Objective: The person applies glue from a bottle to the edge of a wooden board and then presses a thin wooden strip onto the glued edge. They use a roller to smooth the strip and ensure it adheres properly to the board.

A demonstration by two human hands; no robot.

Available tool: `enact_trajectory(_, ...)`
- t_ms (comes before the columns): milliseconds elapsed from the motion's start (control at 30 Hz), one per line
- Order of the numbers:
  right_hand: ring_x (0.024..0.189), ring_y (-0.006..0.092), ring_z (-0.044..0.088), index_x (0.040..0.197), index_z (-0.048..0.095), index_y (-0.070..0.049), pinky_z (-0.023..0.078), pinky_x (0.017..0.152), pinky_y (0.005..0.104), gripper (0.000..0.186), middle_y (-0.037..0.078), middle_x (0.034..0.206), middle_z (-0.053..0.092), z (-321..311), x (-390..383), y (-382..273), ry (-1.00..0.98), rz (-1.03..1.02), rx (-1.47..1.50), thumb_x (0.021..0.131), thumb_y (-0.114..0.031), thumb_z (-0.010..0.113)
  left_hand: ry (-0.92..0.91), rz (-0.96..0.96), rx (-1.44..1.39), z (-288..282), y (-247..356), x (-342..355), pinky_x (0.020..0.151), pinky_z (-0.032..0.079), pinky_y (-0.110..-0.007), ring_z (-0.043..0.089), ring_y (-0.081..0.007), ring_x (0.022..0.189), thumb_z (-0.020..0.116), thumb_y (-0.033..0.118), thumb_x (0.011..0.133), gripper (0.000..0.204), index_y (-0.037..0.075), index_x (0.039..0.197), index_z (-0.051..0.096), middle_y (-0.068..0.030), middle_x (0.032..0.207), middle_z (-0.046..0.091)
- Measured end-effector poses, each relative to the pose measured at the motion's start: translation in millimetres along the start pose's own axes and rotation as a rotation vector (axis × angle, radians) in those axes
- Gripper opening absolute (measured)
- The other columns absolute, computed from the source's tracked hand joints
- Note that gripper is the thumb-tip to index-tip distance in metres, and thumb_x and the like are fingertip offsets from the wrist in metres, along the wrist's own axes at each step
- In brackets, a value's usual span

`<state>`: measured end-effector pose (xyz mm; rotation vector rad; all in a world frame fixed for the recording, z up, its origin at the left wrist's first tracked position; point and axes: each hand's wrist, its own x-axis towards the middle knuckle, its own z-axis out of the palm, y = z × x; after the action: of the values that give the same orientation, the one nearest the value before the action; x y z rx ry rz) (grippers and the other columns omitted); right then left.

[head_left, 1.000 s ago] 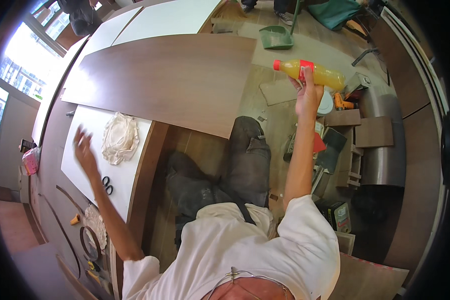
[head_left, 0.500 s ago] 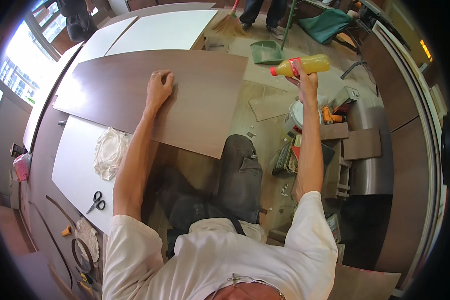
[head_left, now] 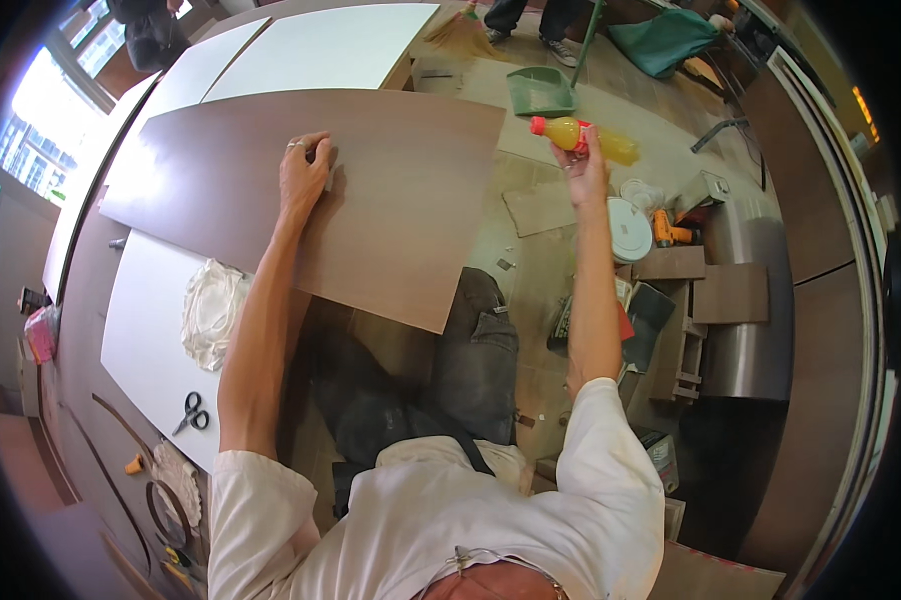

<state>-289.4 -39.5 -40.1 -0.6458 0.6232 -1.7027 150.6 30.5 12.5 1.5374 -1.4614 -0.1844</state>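
Note:
My right hand point(head_left: 585, 178) is wrapped round the middle of a plastic drink bottle point(head_left: 563, 132), held out over the floor. Yellow liquid fills the bottle, which lies on its side in the air with its red cap pointing left; a red label shows by my fingers. Over the large brown board point(head_left: 396, 210) is my left hand point(head_left: 303, 182), its fingers curled together. Whether something small is pinched in them I cannot make out. A crumpled white cloth point(head_left: 214, 312) lies left of my left forearm, and black-handled scissors point(head_left: 193, 412) rest nearer me on a white board point(head_left: 151, 330).
Far ahead, a person's shoes point(head_left: 559, 50) stand near a straw broom point(head_left: 466, 35) and a green dustpan point(head_left: 541, 92). Right of my right arm are a white bucket point(head_left: 629, 232), an orange power drill point(head_left: 674, 231) and wooden pieces point(head_left: 731, 292). White panels point(head_left: 321, 48) lie beyond the brown board.
My right hand has moved left with the bottle, whose body now tilts down to the right. My left hand has shifted slightly left over the board, fingers still curled.

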Motion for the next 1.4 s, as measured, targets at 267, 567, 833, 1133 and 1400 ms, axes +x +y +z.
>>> enact_trajectory(267,0.105,0.0252,0.063,0.121,0.053,-0.007,0.057,0.092,0.0487,0.042,0.011,0.113,0.062,8.8,-9.6,68.2,0.124,-0.102,0.298,0.095,-0.037,0.067,-0.057,0.004,0.045,5.7,7.6,2.4,0.092,0.05,-0.037,0.064,-0.0281,0.105,0.059,0.024,0.095,0.028,0.004,0.11,0.072,-0.0147,0.113,0.067)
enact_trajectory(567,0.098,0.0218,0.066,0.12,0.051,-0.005,0.061,0.083,0.0421,0.037,0.009,0.112,0.061,26.7,-3.2,70.9,0.139,-0.309,0.05,0.095,-0.026,0.068,-0.093,0.017,0.11,6.6,10.9,3.3,0.093,0.049,-0.036,0.062,-0.0267,0.107,0.058,0.023,0.095,0.028,0.004,0.111,0.072,-0.0136,0.115,0.066)
enact_trajectory(833,0.097,0.0219,0.066,0.118,0.048,-0.002,0.062,0.081,0.0395,0.039,0.011,0.112,0.06,28.2,-12.2,54.5,0.078,-0.35,-0.045,0.092,-0.02,0.072,-0.085,0.038,0.129,5.6,4.9,0.7,0.09,0.049,-0.034,0.061,-0.0226,0.102,0.06,0.022,0.095,0.025,0.005,0.109,0.073,-0.0109,0.113,0.065)
enact_trajectory(1133,0.101,0.0232,0.065,0.122,0.044,-0.003,0.063,0.08,0.0403,0.046,0.012,0.116,0.058,21.4,21.3,62.6,0.1,-0.339,-0.012,0.091,-0.021,0.073,-0.113,0.037,0.185,5.8,13.5,-1.2,0.091,0.048,-0.035,0.061,-0.0239,0.104,0.059,0.023,0.096,0.026,0.006,0.11,0.073,-0.0104,0.115,0.065)
enact_trajectory(1400,0.1,0.0222,0.066,0.118,0.051,-0.004,0.062,0.081,0.0429,0.035,0.01,0.112,0.061,25.1,21.5,56.9,0.101,-0.348,-0.074,0.094,-0.021,0.068,-0.131,0.046,0.217,8.1,13.6,1.1,0.093,0.047,-0.036,0.06,-0.0258,0.107,0.058,0.024,0.096,0.028,0.006,0.111,0.072,-0.0118,0.118,0.064)
